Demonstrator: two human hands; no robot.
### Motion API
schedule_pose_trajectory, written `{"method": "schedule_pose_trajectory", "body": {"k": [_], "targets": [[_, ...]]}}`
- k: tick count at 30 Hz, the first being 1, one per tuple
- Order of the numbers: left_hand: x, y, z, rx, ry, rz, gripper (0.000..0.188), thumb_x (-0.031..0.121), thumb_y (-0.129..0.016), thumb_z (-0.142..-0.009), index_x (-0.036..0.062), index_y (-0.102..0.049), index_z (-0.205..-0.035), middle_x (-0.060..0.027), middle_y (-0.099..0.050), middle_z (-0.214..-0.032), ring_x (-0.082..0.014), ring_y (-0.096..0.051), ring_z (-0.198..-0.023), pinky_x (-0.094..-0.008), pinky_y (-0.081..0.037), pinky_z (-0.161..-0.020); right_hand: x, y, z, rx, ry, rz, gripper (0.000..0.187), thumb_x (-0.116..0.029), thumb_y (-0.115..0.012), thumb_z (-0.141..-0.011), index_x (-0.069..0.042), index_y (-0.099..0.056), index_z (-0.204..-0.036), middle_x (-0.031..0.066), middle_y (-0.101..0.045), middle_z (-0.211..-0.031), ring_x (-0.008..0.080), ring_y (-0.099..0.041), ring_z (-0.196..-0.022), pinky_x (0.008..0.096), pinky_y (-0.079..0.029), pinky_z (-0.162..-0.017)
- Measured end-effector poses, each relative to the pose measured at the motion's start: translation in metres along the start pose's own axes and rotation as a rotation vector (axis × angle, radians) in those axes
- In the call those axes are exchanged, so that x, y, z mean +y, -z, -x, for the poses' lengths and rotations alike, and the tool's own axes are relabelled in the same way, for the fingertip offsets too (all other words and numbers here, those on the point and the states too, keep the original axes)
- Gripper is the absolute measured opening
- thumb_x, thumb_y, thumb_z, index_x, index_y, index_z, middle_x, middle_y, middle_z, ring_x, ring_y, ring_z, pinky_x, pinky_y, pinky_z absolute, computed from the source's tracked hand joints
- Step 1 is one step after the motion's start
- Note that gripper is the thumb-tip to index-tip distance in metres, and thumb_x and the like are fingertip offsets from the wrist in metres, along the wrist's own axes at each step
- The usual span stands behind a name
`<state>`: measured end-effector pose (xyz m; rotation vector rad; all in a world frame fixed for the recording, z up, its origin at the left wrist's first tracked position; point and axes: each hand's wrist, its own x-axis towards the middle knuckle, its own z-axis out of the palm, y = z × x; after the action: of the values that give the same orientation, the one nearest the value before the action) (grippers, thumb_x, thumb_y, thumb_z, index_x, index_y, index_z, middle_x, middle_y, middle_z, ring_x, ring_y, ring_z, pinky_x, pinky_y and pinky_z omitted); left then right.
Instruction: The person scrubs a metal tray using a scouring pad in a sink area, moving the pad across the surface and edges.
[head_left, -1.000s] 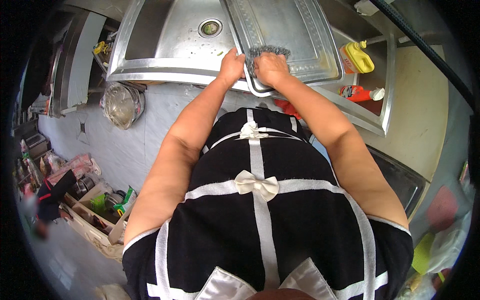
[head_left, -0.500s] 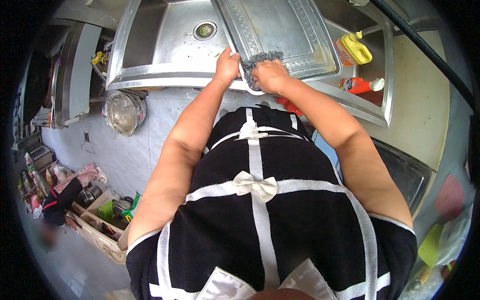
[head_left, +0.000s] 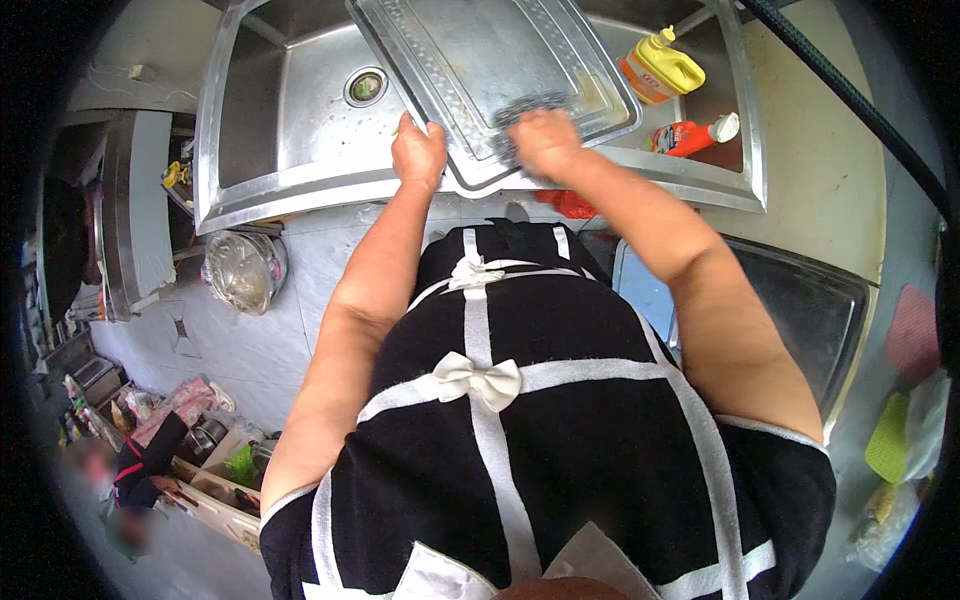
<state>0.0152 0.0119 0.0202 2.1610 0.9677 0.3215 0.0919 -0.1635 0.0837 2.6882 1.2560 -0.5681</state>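
Observation:
A rectangular metal tray (head_left: 470, 70) with a raised rim lies tilted across the stainless steel sink (head_left: 310, 95). My left hand (head_left: 418, 155) grips its left edge near the near corner, thumb pointing up. On the tray's near part, my right hand (head_left: 546, 142) is closed over a dark grey steel wool scrubber (head_left: 528, 104). Both the hand and the scrubber are smeared by motion. Brownish stains show on the tray toward its right side.
Right of the tray, a yellow jug (head_left: 664, 70) and a red bottle with a white cap (head_left: 692, 136) lie in the sink. A drain (head_left: 365, 87) sits at left. A clear bag (head_left: 243, 272) stands on the floor. Another person's dark sleeve (head_left: 150, 455) shows at lower left, beside a box.
My right hand has slid the scrubber rightward over the tray, away from its near left corner. The left hand keeps its hold on the edge. The whole view has shifted.

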Motion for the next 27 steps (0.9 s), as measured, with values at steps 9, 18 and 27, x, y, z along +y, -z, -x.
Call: {"method": "schedule_pose_trajectory", "body": {"k": [9, 18, 27], "targets": [[0.007, -0.001, -0.002, 0.003, -0.016, -0.060, 0.045, 0.026, -0.054, -0.080, 0.0007, -0.052, -0.117, -0.0235, -0.065, -0.090, -0.0411, -0.062, -0.087, -0.0485, -0.048, -0.078, 0.063, -0.009, 0.009, 0.024, -0.190, 0.012, 0.022, -0.012, -0.050, -0.083, -0.007, -0.069, -0.093, 0.0141, -0.064, -0.106, 0.0293, -0.059, -0.104, 0.0455, -0.047, -0.086], [0.000, 0.007, -0.005, -0.046, -0.032, -0.186, 0.049, 0.027, -0.054, -0.080, -0.0027, -0.052, -0.118, -0.0264, -0.065, -0.090, -0.0421, -0.063, -0.086, -0.0481, -0.048, -0.079, -0.042, 0.002, -0.002, 0.039, 0.111, -0.161, 0.020, -0.014, -0.054, -0.081, -0.009, -0.070, -0.092, 0.0075, -0.064, -0.108, 0.0243, -0.058, -0.106, 0.0429, -0.042, -0.086], [0.007, 0.008, -0.005, -0.005, -0.017, -0.136, 0.052, 0.029, -0.054, -0.080, 0.0002, -0.050, -0.123, -0.0255, -0.065, -0.092, -0.0416, -0.063, -0.088, -0.0478, -0.049, -0.080, 0.007, 0.000, -0.004, -0.073, -0.007, -0.127, 0.023, -0.010, -0.052, -0.079, -0.008, -0.070, -0.094, 0.0109, -0.066, -0.106, 0.0268, -0.061, -0.103, 0.0450, -0.043, -0.084]]}}
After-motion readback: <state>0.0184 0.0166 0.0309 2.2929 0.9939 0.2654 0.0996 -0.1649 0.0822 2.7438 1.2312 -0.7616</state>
